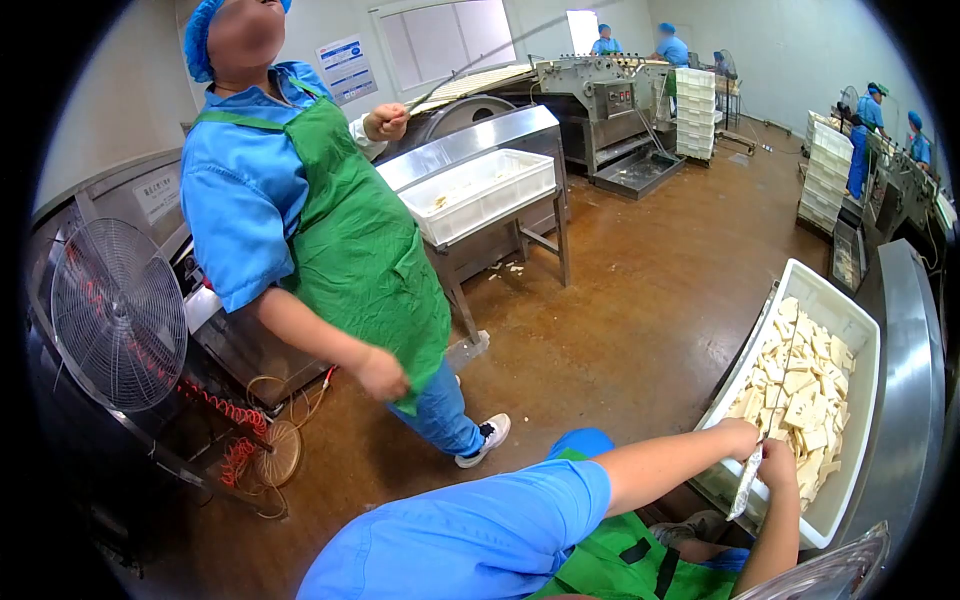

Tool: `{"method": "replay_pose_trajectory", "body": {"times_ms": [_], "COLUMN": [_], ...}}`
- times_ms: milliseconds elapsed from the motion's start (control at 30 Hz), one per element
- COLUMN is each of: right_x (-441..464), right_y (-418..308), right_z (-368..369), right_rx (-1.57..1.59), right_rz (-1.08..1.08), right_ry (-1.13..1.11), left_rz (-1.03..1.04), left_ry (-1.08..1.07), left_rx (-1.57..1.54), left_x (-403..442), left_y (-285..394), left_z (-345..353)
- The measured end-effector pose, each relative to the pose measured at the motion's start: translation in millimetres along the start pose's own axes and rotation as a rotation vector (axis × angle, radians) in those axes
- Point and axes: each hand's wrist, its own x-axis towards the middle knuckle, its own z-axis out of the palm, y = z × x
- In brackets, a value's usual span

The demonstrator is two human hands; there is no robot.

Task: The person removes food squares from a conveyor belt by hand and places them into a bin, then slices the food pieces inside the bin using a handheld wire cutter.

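In the head view, my left hand (736,438) and my right hand (778,466) are close together at the near end of a white bin. Both have their fingers closed around a long thin rod (791,348) where its white wrapped handle (745,485) begins. The handle's end sticks out below my hands, and the rod reaches over the bin. Beneath it lies a heap of pale, flat, broken pieces (805,400) in the white bin (866,400). What exactly the pieces are, I cannot tell.
A co-worker (340,220) in a green apron stands at left, holding another thin rod. Beside them is a white tray (500,195) on a metal stand. A fan (118,315) stands far left. Stacked crates (695,115) and machines (615,105) are at the back.
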Motion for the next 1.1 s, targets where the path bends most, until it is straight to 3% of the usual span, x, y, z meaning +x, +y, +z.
{"method": "replay_pose_trajectory", "body": {"times_ms": [567, 1100], "right_x": [5.9, 1.0], "right_y": [13.1, 7.2], "right_z": [8.6, 4.6], "right_rx": [0.03, 0.029], "right_rz": [-0.045, -0.042], "right_ry": [0.008, 0.004], "left_rz": [0.001, -0.023], "left_ry": [0.122, 0.026], "left_rx": [0.021, 0.051], "left_x": [7.1, -2.2], "left_y": [-5.3, 1.8], "left_z": [9.9, 1.8]}}
